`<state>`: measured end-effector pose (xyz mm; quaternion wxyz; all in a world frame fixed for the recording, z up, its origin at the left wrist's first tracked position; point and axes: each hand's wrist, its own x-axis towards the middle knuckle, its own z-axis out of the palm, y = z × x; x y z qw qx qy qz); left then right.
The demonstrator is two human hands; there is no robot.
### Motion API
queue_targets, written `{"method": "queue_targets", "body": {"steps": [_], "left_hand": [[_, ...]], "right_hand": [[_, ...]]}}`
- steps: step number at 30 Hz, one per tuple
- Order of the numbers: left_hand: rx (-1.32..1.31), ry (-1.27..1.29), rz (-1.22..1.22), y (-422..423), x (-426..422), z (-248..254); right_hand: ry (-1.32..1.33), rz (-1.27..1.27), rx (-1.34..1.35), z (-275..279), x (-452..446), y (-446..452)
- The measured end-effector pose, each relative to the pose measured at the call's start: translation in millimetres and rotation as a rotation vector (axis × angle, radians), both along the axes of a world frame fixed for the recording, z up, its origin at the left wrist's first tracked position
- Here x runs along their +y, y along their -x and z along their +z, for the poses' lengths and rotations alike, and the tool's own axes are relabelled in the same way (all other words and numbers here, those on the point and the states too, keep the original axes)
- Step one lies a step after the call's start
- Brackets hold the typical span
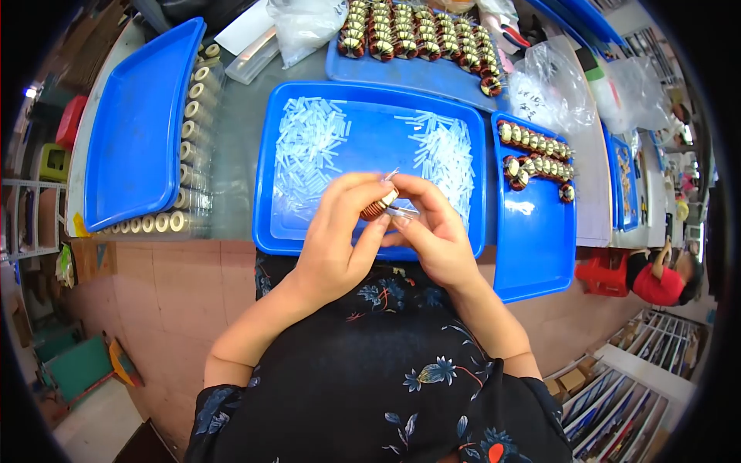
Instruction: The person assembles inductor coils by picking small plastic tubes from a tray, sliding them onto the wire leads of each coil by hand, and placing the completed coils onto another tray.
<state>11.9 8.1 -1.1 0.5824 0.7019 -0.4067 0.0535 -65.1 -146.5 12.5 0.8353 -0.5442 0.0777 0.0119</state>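
The wound coil [380, 204] is between your two hands, over the near part of the wide blue tray [369, 245]. It is held at a slant, its long axis running from lower left to upper right, with the red-brown winding towards the lower left and a pale section at the upper right. One set of wire ends points up and slightly right; another reaches right, towards your right fingers.

Your left hand [341, 231] pinches the coil from the left, fingertips and thumb closed on it. Your right hand [434, 235] has its thumb and fingers closed about the wire ends on the right; whether a clear tube is already on them is too small to tell.

Under and beyond your hands, the wide blue tray holds two heaps of short clear tubes [309, 147], one at each side. Just behind it, a blue tray [401, 76] carries rows of finished-looking coils [424, 38]. To the right, a narrower blue tray [535, 247] has more coils [540, 139] in its far part. On the left of the worktop [235, 139], a blue tray [139, 131] lies over pale rings [191, 130]
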Motion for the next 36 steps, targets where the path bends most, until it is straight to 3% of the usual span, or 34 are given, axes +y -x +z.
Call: {"method": "queue_targets", "body": {"steps": [4,7,13,22,36], "left_hand": [[0.244,0.053,0.020,6,-1,-6],[0.210,0.015,0.017,4,-1,4],[0.379,0.039,0.005,8,-1,2],[0.440,0.052,-0.019,10,5,1],[0.417,0.033,-0.032,12,11,9]], "right_hand": [[0.055,-0.026,-0.125,-17,-3,1],[0.049,-0.017,-0.128,-16,-9,1],[0.255,-0.053,-0.181,-15,-10,4],[0.211,-0.025,-0.205,-22,-11,7],[0.398,-0.012,-0.325,-18,-15,8]]}}
